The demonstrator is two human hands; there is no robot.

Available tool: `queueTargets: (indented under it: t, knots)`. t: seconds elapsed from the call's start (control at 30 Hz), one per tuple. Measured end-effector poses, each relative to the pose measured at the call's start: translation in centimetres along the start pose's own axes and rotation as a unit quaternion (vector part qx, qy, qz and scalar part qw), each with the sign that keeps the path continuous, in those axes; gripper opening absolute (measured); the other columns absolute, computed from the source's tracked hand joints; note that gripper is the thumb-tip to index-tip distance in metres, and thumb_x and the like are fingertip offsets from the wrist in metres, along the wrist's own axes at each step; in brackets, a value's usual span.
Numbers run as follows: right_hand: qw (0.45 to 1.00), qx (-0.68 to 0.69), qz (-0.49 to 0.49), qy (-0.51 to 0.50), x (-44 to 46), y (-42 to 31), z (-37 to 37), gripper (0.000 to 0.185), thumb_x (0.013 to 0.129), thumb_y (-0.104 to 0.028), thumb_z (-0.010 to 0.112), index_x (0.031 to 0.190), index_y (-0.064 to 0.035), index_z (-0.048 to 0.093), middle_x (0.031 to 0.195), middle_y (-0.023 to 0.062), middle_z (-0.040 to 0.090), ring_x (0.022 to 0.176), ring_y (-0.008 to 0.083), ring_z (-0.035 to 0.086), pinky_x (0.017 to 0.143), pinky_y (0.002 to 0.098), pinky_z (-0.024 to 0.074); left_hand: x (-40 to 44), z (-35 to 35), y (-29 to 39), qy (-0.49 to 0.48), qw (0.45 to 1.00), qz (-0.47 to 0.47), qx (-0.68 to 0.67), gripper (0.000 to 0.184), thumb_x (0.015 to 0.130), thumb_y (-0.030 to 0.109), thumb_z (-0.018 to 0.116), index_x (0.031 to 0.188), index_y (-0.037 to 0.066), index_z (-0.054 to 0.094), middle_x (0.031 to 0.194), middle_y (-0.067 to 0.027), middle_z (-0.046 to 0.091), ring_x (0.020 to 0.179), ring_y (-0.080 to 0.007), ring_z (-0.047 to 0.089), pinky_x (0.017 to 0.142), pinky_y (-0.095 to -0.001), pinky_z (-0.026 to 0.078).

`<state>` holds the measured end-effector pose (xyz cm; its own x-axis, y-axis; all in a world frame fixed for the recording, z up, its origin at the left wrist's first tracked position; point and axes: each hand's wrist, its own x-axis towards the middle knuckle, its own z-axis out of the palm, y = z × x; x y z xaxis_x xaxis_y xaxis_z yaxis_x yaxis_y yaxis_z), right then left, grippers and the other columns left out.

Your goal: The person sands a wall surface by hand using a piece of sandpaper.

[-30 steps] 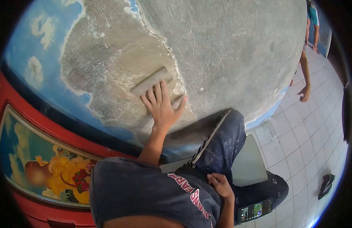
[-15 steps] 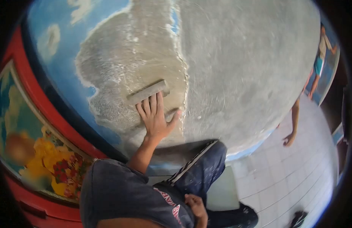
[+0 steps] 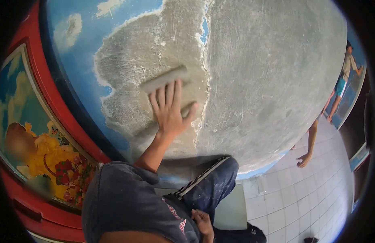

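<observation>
Head view: a grey wall (image 3: 268,73) fills twelve o'clock. At eleven, the left hand (image 3: 170,113), splayed wide, lies over a tool (image 3: 163,80), seemingly to press it evenly against that wall. At six, the right hand (image 3: 203,222) curls, contents hidden.

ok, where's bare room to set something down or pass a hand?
Set down: tiled floor, between pale panel and dark object, below the co-worker's hand.
Pass a hand: grey wall right of the ragged seam, above the raised knee.
Crowded: left of seam, left hand on grey block; lap, right hand.
</observation>
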<state>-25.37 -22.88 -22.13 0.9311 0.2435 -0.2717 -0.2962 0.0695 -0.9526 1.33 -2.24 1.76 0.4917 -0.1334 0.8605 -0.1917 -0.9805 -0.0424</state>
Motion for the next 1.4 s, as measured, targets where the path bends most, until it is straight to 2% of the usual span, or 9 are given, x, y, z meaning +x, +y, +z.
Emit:
queueTargets:
  t: [0.07,0.2,0.47,0.67,0.83,0.97,1.1,1.17,1.4]
  knots:
    - [0.999,0.030,0.015,-0.005,0.1,-0.1,0.0,0.039,0.100,-0.028,0.060,0.071,-0.0014,0.059,0.064,-0.0054,0.047,0.064,0.0055,0.041,0.058,0.0252,0.0333,1.0,0.0,0.4,0.124,0.992,0.019,0.018,0.091,0.088,0.062,0.057,0.149,-0.001,0.036,0.147,-0.0267,0.039,0.133,-0.0449,0.036,0.114,-0.0636,0.012]
    - [1.000,-0.018,0.007,-0.003,0.1,-0.5,-0.2,0.039,0.099,-0.029,0.061,0.073,0.0000,0.060,0.064,-0.0031,0.051,0.066,0.0066,0.044,0.060,0.0275,0.0371,-3.0,2.2,1.9,0.016,0.992,0.123,-0.032,0.089,0.090,0.060,0.056,0.151,-0.001,0.033,0.151,-0.0264,0.035,0.137,-0.0453,0.033,0.114,-0.0632,0.011]
    - [0.999,0.023,0.007,-0.023,-0.2,-0.4,0.0,0.041,0.101,-0.031,0.059,0.072,-0.0011,0.059,0.065,-0.0048,0.048,0.065,0.0054,0.041,0.059,0.0257,0.0353,0.8,0.3,-0.6,0.172,0.984,-0.001,0.042,0.093,0.092,0.064,0.048,0.155,0.001,0.023,0.154,-0.0245,0.033,0.138,-0.0468,0.032,0.115,-0.0649,0.011]
    - [1.000,0.008,0.002,-0.012,-0.2,-0.9,0.0,0.041,0.101,-0.029,0.059,0.071,-0.0014,0.058,0.065,-0.0052,0.048,0.065,0.0048,0.041,0.059,0.0257,0.0357,-3.0,1.0,-0.4,-0.034,0.997,0.003,0.065,0.098,0.090,0.066,0.051,0.154,-0.001,0.023,0.155,-0.0285,0.027,0.142,-0.0483,0.025,0.115,-0.0642,0.007]
    - [0.999,0.024,0.026,-0.014,-0.5,-1.8,0.2,0.040,0.101,-0.027,0.059,0.070,-0.0012,0.056,0.065,-0.0051,0.048,0.064,0.0049,0.040,0.058,0.0261,0.0354,0.8,0.0,-1.5,0.181,0.983,-0.001,0.026,0.097,0.090,0.066,0.050,0.151,-0.006,0.028,0.149,-0.0294,0.036,0.139,-0.0478,0.027,0.114,-0.0627,0.009]
    - [1.000,-0.001,0.017,-0.015,0.0,-1.3,0.1,0.040,0.101,-0.027,0.059,0.071,-0.0011,0.057,0.065,-0.0051,0.048,0.064,0.0050,0.040,0.057,0.0263,0.0353,-4.4,2.2,-0.4,0.034,0.996,0.063,0.045,0.097,0.091,0.067,0.049,0.151,-0.006,0.028,0.148,-0.0295,0.037,0.140,-0.0478,0.025,0.114,-0.0647,0.008]
    - [1.000,0.014,0.026,-0.009,-0.6,-1.6,0.1,0.041,0.100,-0.030,0.060,0.071,-0.0011,0.057,0.064,-0.0055,0.047,0.064,0.0052,0.039,0.057,0.0264,0.0347,-1.9,0.6,-2.1,0.034,0.997,0.015,0.068,0.100,0.089,0.069,0.049,0.151,-0.006,0.027,0.150,-0.0287,0.035,0.141,-0.0478,0.024,0.114,-0.0649,0.007]
    - [0.999,0.013,0.032,-0.012,-0.6,-1.5,0.1,0.042,0.100,-0.030,0.060,0.071,-0.0011,0.057,0.064,-0.0053,0.047,0.064,0.0052,0.039,0.057,0.0264,0.0346,0.0,0.1,-2.3,0.164,0.986,0.003,0.016,0.100,0.089,0.070,0.049,0.151,-0.006,0.027,0.152,-0.0277,0.031,0.142,-0.0477,0.022,0.114,-0.0652,0.007]
    - [1.000,0.023,0.017,-0.008,0.1,-0.8,0.1,0.041,0.100,-0.029,0.060,0.069,-0.0021,0.054,0.063,-0.0058,0.044,0.063,0.0047,0.038,0.056,0.0266,0.0328,-4.3,1.8,-0.7,0.038,0.994,0.093,0.044,0.100,0.091,0.064,0.051,0.155,-0.003,0.015,0.160,-0.0264,0.017,0.148,-0.0469,0.010,0.116,-0.0639,0.004]
